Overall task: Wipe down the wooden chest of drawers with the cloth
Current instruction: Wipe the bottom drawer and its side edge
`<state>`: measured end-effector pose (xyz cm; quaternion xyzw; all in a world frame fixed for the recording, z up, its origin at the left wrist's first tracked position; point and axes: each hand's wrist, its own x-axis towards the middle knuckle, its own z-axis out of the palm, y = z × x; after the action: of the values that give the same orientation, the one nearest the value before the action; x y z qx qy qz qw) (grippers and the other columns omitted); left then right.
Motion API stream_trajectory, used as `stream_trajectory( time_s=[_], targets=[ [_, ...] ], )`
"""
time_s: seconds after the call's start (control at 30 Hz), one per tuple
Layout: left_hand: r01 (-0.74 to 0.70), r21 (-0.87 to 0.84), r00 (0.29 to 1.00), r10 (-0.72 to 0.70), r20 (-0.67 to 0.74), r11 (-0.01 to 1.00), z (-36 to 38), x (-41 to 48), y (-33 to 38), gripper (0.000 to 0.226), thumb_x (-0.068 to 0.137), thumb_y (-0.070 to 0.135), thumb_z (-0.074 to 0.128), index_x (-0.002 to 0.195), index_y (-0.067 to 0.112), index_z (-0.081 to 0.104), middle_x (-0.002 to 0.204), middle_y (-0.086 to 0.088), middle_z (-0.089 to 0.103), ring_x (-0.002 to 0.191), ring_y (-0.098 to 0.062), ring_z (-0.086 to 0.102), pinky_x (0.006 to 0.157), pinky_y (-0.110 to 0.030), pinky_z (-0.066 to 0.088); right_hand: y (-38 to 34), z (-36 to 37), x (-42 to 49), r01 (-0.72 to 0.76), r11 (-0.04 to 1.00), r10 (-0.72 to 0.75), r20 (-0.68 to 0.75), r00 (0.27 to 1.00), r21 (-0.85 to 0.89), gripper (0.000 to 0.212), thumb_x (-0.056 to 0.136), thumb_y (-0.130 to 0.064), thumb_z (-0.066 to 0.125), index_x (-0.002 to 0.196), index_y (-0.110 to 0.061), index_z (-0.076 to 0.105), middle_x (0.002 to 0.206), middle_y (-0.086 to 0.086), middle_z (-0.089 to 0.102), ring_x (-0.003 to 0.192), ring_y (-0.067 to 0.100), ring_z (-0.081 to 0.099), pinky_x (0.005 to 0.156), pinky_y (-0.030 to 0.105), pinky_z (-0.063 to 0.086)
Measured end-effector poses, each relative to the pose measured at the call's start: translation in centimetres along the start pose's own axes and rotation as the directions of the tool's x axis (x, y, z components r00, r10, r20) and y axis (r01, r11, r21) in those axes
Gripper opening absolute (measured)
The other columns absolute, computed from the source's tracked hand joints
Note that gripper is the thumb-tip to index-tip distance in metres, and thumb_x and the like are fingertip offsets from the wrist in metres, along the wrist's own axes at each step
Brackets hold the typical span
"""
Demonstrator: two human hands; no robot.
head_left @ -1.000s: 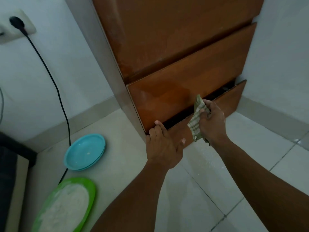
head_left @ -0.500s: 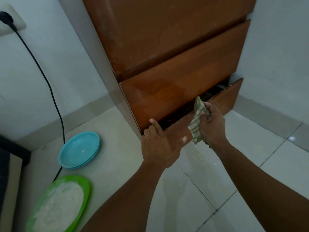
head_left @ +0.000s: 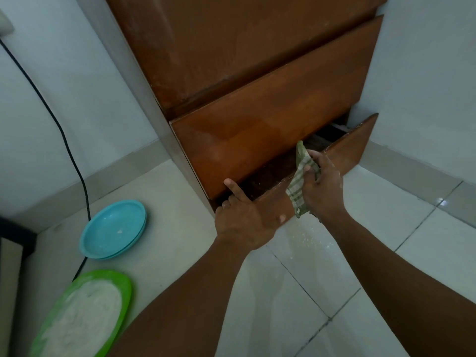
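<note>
Wooden chest of drawers (head_left: 257,60) fills 12 o'clock of the head view, standing in a wall corner. Bottom drawer (head_left: 347,150) pulled partly out, its front slanting from centre toward 2 o'clock; dark contents inside, not identifiable.

Cloth (head_left: 301,181), green check, draped over the drawer's top edge, gripped by the right hand (head_left: 322,191). Left hand (head_left: 244,217) at 9 o'clock of the cloth, just beside it: fingers hooked over the drawer edge, index finger straight, touching the underside of the drawer above. Hands apart.

Step in hand, judged: wiping the bottom drawer's top rim. Next move calls for running the cloth along the rim while the left hand steadies the drawer.

Floor: white specks below the drawer. Blue plates (head_left: 113,229) at 8 o'clock; green plate (head_left: 85,318) with white powder at 7 o'clock; black cable (head_left: 51,117) down the wall at 10 o'clock.
</note>
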<state>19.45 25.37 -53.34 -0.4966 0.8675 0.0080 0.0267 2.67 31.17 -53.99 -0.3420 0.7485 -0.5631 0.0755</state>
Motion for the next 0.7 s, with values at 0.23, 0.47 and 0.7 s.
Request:
stream_trajectory(
  time_s=[0.23,0.47,0.7],
  targets=[
    [-0.073,-0.084,0.986,0.06,-0.155,0.994,0.9,-2.6,-2.0,0.128,0.077,0.087,0.044,0.156,0.005,-0.015,0.142,-0.011,0.046,0.123,-0.027,0.051,0.098,-0.041,0.049,-0.4,0.5,-1.2,0.24,0.969,-0.239,0.024,0.971,-0.066,0.036,0.101,-0.011,0.047,0.134,-0.016,0.058,0.117,0.001,0.064,0.104,0.015,0.06,0.091,0.042,0.055],
    [-0.178,-0.155,0.954,0.132,-0.269,0.972,4.2,-6.4,-5.5,0.099,0.092,0.054,0.06,0.16,0.005,0.006,0.166,-0.018,0.021,0.153,-0.034,0.023,0.122,-0.042,0.024,-0.8,5.0,-7.3,0.771,0.594,-0.617,0.485,0.62,-0.229,0.045,0.106,-0.033,0.033,0.133,-0.013,0.063,0.138,0.009,0.062,0.138,0.028,0.049,0.113,0.054,0.039],
    [-0.289,-0.018,0.953,0.286,-0.105,0.957,2.3,-5.6,-5.6,0.106,0.093,0.051,0.053,0.157,0.005,-0.018,0.168,-0.014,-0.017,0.155,-0.029,-0.016,0.127,-0.043,0.01,3.7,2.8,-1.8,0.723,0.62,-0.588,0.43,0.685,-0.304,0.043,0.098,-0.034,0.05,0.133,-0.011,0.06,0.141,0.014,0.059,0.139,0.032,0.047,0.118,0.057,0.03]
  ],
)
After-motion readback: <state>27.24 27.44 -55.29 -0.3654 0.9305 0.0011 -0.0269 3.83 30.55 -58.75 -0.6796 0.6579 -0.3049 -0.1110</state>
